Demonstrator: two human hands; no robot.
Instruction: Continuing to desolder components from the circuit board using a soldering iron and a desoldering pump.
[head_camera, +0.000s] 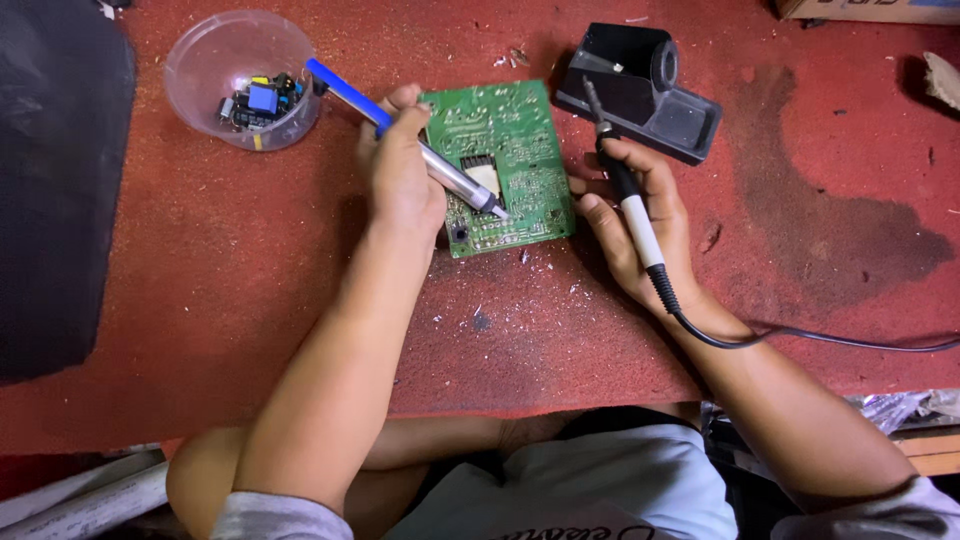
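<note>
- Red, worn counter (250, 290) speckled with pale solder crumbs carries everything.
- Left hand (400, 175) is closed around a blue-and-silver desoldering pump (420, 150), its tip touching the green circuit board (500, 165).
- Right hand (640, 225) is curled around a soldering iron (630, 205), tip raised just beside the board's right edge, cord trailing right; its fingertips touch that edge.
- Clear plastic bowl (240, 75), upper left, holds small electronic parts, one blue.
- Black iron stand (640, 95) sits just beyond the right hand.
- Board lies flat between both hands.
</note>
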